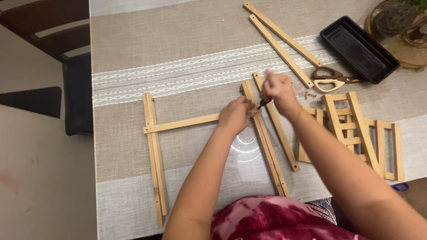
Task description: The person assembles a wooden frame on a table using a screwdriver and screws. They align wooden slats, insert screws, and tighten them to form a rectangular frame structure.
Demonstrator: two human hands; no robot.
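The left hand is pressing down on the joint where a wooden crossbar is meeting a pair of long wooden strips, with its fingers curled closed over the end of the crossbar. The right hand is hovering just above and to the right of it, closed around a small dark tool whose tip is pointing down at that same joint. The hand is slightly blurred, so the kind of tool is hard to tell.

The crossbar is running left across the table to another pair of wooden strips, which is lying lengthwise from far to near. Together these pieces are forming an H shape in the middle of the beige table runner. Just right of the joint, a single loose strip is lying at a slant.

Further right, a stack of small ladder-like wooden frames is sitting near the table edge. Two small screws are lying between the frames and the right hand. Beyond them, scissors with tan handles are resting beside a black plastic tray. Two more long strips are lying side by side at the far end, well apart from the hands.
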